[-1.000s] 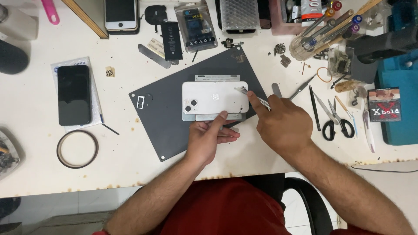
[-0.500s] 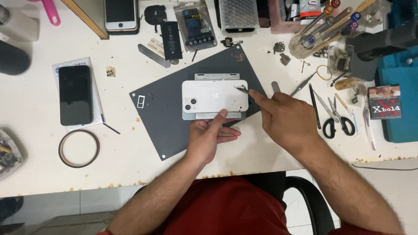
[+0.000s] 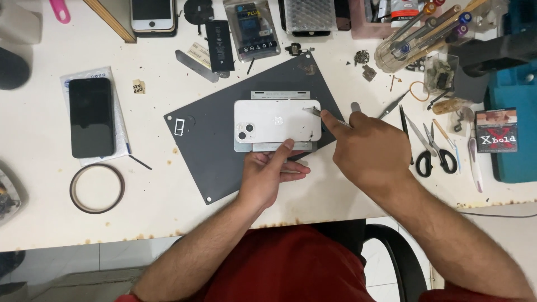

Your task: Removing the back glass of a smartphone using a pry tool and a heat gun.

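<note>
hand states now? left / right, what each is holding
Left hand: open, fingers resting on the near edge of the white phone, steadying it.
Right hand: closed on a thin metal tool, tip at the phone.

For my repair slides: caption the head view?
Left hand steadies white phone; right hand works thin tool at its edge.

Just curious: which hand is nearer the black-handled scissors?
Right. The right hand lies just beside the scissors; the left hand sits farther off, under the white phone.
</note>
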